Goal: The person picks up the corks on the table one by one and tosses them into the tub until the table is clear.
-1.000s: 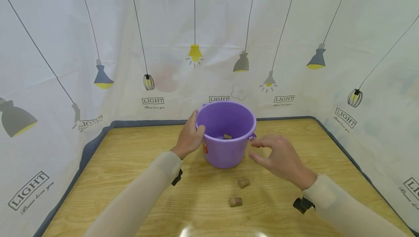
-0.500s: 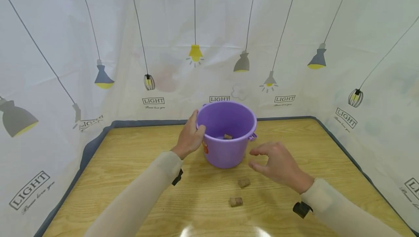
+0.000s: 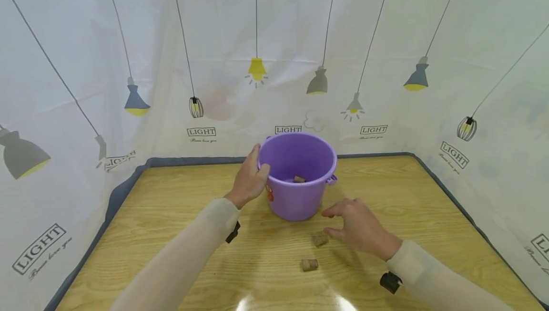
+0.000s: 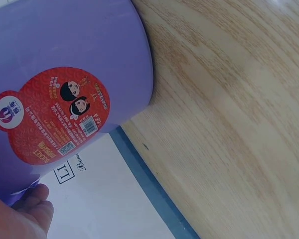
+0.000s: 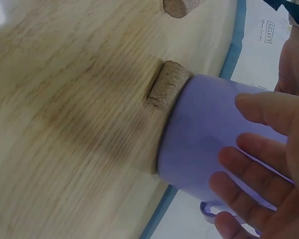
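Observation:
A purple bucket (image 3: 296,199) stands upright on the wooden table, with a cork (image 3: 299,179) lying inside on its bottom. My left hand (image 3: 249,177) grips the bucket's left rim, thumb over the near side. In the left wrist view a red label (image 4: 62,114) shows on the bucket wall. Two more corks lie on the table in front of the bucket: a farther cork (image 3: 320,240) and a nearer cork (image 3: 309,264). Just right of the farther cork hovers my right hand (image 3: 360,227), thumb and fingers spread apart, holding nothing.
The wooden table (image 3: 171,234) has a dark blue edge (image 3: 197,161) along its back and sides. White sheeting (image 3: 223,63) printed with lamps rises behind and on both sides. A small purple handle joint (image 3: 331,180) sticks out at the bucket's right rim.
My right hand has come down from beside the bucket's right rim toward the farther cork on the table. The left hand and the bucket have stayed in place.

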Action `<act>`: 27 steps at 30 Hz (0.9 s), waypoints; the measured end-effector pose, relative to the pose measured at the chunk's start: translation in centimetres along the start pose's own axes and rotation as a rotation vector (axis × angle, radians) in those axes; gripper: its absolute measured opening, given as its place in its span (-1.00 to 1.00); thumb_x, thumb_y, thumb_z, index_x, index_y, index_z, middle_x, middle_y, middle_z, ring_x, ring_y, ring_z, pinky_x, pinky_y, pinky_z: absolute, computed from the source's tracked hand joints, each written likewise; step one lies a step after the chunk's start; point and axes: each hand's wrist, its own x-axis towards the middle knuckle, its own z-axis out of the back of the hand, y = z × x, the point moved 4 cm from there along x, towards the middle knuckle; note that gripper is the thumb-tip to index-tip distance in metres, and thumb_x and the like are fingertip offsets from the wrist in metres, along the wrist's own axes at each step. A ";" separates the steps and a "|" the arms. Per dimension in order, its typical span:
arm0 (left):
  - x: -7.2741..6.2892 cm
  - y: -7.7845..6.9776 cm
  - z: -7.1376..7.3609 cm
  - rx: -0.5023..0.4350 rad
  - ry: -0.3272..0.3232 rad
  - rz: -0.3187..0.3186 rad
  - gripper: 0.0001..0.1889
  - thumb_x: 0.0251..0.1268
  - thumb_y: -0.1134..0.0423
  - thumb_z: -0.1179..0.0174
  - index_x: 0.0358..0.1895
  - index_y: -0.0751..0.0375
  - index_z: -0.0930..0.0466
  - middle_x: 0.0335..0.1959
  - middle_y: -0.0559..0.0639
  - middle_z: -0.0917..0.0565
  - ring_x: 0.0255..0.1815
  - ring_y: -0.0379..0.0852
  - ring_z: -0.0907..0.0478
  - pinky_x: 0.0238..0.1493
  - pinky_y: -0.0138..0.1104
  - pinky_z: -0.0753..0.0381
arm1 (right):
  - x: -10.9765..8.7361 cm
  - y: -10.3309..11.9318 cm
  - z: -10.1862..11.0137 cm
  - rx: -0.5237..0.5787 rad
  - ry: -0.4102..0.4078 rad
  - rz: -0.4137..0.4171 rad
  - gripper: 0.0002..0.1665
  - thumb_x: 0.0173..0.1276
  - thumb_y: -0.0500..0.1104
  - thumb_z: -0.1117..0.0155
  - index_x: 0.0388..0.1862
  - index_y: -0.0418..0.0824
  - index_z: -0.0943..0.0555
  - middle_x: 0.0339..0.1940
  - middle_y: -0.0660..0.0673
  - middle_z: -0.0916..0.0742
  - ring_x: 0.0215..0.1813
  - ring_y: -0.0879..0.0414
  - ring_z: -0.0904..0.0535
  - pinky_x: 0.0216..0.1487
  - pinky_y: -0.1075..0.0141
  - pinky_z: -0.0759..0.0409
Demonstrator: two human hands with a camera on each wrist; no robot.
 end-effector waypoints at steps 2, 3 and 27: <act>0.0 0.0 0.0 0.002 -0.001 0.002 -0.24 0.48 0.17 0.17 0.68 0.22 0.17 0.66 0.16 -0.07 0.62 0.13 -0.08 0.60 0.01 -0.08 | 0.0 -0.1 -0.3 -0.006 0.009 0.003 -0.60 0.02 -0.11 -0.70 -0.14 -0.17 -0.81 -0.20 0.00 -0.84 -0.14 0.08 -0.73 -0.01 0.00 -0.60; 0.0 0.0 0.0 0.003 -0.001 0.002 -0.24 0.48 0.17 0.17 0.68 0.21 0.17 0.66 0.16 -0.07 0.62 0.13 -0.09 0.60 0.01 -0.08 | 0.0 -0.1 -0.4 -0.008 0.015 0.004 -0.60 0.01 -0.11 -0.70 -0.14 -0.16 -0.81 -0.19 0.00 -0.84 -0.13 0.08 -0.73 -0.01 0.01 -0.60; 0.1 -0.2 0.0 0.006 -0.005 0.001 -0.25 0.48 0.19 0.15 0.67 0.24 0.14 0.66 0.17 -0.07 0.63 0.11 -0.06 0.61 -0.04 -0.04 | 0.1 0.2 -2.5 -0.042 0.079 0.068 -0.67 0.10 -0.07 -0.64 -0.17 -0.16 -0.82 -0.23 0.00 -0.84 -0.19 0.06 -0.73 -0.05 -0.03 -0.63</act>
